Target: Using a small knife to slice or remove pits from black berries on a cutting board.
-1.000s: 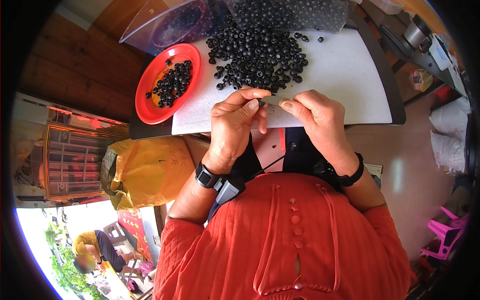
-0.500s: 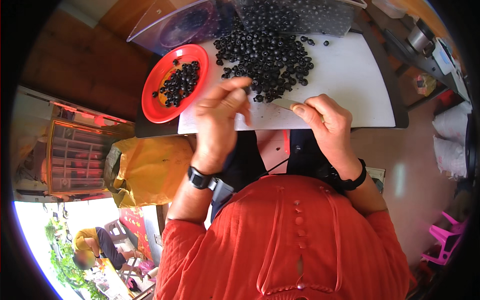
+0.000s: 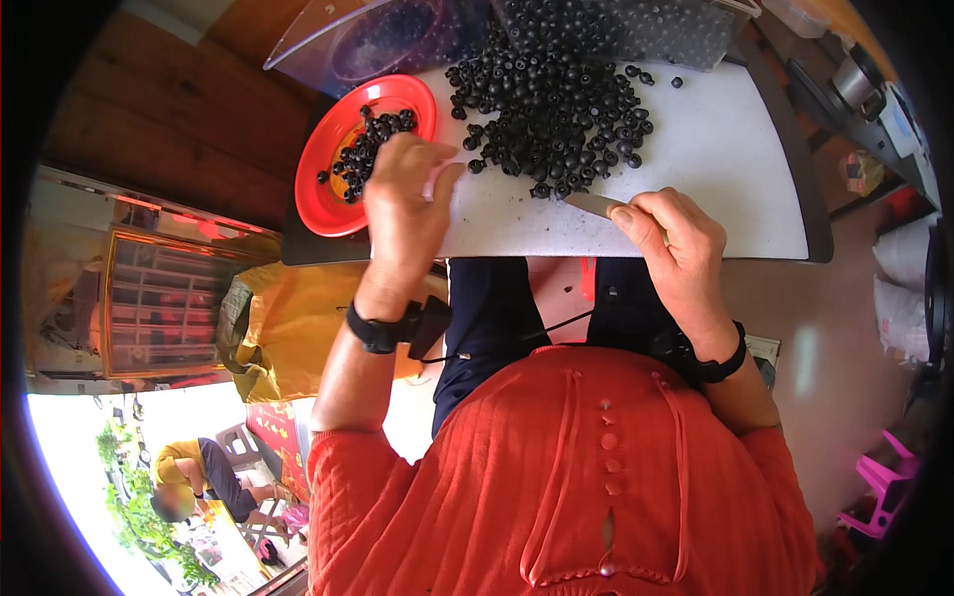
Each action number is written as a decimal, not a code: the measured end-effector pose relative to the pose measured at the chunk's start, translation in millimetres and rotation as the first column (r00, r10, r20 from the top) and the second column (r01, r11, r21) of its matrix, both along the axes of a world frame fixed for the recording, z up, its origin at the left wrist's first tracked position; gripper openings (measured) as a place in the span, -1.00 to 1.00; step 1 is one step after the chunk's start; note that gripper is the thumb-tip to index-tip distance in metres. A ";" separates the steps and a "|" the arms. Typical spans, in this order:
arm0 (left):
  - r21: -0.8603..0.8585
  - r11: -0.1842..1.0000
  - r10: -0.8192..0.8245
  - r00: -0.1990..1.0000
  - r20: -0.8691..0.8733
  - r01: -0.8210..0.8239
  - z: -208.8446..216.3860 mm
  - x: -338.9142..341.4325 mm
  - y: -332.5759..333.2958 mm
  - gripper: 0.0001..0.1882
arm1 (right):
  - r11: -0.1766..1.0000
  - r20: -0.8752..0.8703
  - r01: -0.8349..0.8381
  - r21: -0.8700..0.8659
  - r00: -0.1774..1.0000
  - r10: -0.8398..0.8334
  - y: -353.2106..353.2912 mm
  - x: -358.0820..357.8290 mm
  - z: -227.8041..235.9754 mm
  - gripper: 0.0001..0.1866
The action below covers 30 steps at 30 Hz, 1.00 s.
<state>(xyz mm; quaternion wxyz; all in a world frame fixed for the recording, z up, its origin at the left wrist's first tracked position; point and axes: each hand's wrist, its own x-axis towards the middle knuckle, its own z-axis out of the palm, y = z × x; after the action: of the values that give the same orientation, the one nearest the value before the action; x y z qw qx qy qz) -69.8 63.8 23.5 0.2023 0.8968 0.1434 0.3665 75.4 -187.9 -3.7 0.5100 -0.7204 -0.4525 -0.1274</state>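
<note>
My right hand (image 3: 686,233) holds a small knife (image 3: 592,205), its blade pointing left toward the near edge of a heap of small round black pieces (image 3: 566,119). Some of these pieces show a ring-like top; I cannot make out their exact kind. Beside the right rim of a red plate (image 3: 311,199) is my left hand (image 3: 405,199), thumb and fingers apart, with nothing visible between them. More of the black pieces (image 3: 360,149) lie in the plate, partly hidden behind that hand. Heap and plate sit on a white board (image 3: 725,169).
Clear plastic panels (image 3: 666,40) stand behind the heap. A yellow bag (image 3: 298,328) hangs below the table's left side. At right are a metal jug (image 3: 857,81), white sacks (image 3: 902,288) and a pink stool (image 3: 882,482). Another person (image 3: 189,477) sits bent over, lower left.
My left hand has swung left from the heap's near edge to the plate, its fingers spreading. My right hand keeps the knife near the heap. The whole view has shifted slightly.
</note>
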 end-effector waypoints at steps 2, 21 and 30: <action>0.073 0.997 -0.006 0.997 -0.074 0.011 -7.1 12.2 -10.7 -0.83 | 1.000 0.006 -0.003 -0.009 1.000 0.003 1.3 0.3 1.2 -0.81; -0.016 1.000 -0.020 0.993 -0.114 0.018 -7.6 4.3 -16.2 -0.80 | 1.000 0.115 -0.019 -0.016 0.993 0.020 -2.1 2.6 -0.1 -0.80; 0.343 0.939 0.080 0.953 -0.291 0.026 -3.8 9.2 -20.3 -0.87 | 0.999 0.119 0.010 -0.032 0.993 -0.006 -2.7 1.3 -0.7 -0.79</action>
<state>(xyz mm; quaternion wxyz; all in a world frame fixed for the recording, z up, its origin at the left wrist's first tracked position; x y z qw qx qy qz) -60.6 43.5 19.8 0.0140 0.9613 0.1191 0.2480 76.7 -190.6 -4.4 0.4698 -0.7215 -0.4813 -0.1646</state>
